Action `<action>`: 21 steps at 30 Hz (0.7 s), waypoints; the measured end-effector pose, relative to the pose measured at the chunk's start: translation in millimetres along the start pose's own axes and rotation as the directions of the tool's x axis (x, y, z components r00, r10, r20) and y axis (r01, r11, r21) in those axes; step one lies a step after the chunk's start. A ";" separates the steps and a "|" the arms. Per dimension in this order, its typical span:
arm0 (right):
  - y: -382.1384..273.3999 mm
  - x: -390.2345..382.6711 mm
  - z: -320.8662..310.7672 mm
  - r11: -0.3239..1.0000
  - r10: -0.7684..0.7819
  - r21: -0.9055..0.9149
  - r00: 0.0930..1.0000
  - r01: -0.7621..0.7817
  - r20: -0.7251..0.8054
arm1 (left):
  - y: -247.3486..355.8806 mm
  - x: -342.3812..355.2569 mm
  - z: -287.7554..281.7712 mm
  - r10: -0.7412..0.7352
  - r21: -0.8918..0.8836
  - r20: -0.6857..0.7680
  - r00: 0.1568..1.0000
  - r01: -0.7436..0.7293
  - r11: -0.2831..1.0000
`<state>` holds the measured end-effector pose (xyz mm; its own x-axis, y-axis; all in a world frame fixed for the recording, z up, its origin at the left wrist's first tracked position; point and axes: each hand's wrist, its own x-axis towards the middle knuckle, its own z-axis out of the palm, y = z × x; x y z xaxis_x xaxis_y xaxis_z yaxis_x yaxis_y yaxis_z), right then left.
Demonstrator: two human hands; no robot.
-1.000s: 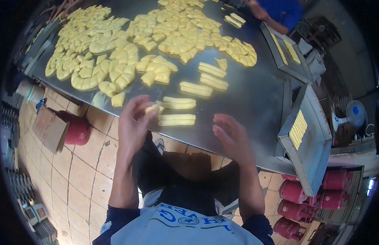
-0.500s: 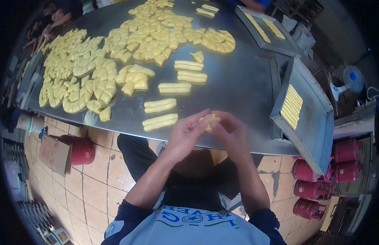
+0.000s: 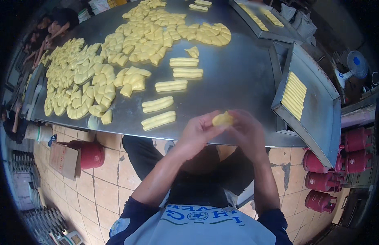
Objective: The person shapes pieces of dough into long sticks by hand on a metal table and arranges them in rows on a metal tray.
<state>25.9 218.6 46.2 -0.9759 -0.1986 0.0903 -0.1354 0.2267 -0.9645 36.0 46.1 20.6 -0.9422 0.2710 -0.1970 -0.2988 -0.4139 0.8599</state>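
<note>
A small piece of yellow dough (image 3: 223, 119), rounded and flattened, is pinched between my two hands over the table's near edge. My left hand (image 3: 197, 134) grips it from the left with thumb and fingers. From the right, my right hand (image 3: 250, 132) closes on the same piece, its fingers slightly blurred. Left of my hands lie paired dough strips, the nearest pair (image 3: 158, 121) beside my left hand and another pair (image 3: 157, 105) just beyond it. Farther up the row are more pairs (image 3: 171, 85) and a loose dough piece (image 3: 192, 52).
Cut dough pieces (image 3: 144, 38) cover much of the metal table (image 3: 234, 77). At right, a tilted metal tray (image 3: 320, 102) holds a row of dough strips (image 3: 294, 96); another tray (image 3: 255, 8) sits beyond. Red gas cylinders (image 3: 320, 201), a fan (image 3: 353, 67) and a cardboard box (image 3: 63, 160) surround the table.
Both hands have shifted slightly right with the dough piece, which now shows a broader, smoother face. My right hand's fingers have spread around it. The whole view has turned a little.
</note>
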 end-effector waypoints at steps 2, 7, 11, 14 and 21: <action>-0.9 1.4 -7.6 0.984 -0.026 -0.176 1.000 0.027 0.009 | -1.4 -0.6 1.4 0.080 0.280 0.040 0.996 -0.088 0.956; -3.3 3.9 -18.2 0.996 0.068 -0.067 0.990 -0.061 0.122 | 2.9 -3.3 5.5 0.215 0.610 0.046 0.976 -0.198 0.767; -14.0 17.8 -26.2 0.995 0.093 -0.072 0.948 -0.075 0.303 | 10.7 -3.7 4.0 0.151 0.485 0.037 0.988 -0.149 0.862; -10.5 40.9 -28.2 0.966 0.244 -0.048 0.841 -0.253 0.482 | 12.0 5.1 -2.2 0.012 0.488 -0.051 0.999 0.015 0.873; 50.7 42.5 -10.5 0.669 0.203 -0.743 0.958 0.014 0.201 | -14.4 16.2 -10.4 0.266 0.957 -0.140 0.954 0.062 0.282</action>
<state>-24.2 231.6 3.7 -0.9284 -0.3359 -0.1591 -0.2316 0.8576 -0.4593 23.4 47.4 0.1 -0.9993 0.0268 -0.0250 0.0026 0.7318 0.6815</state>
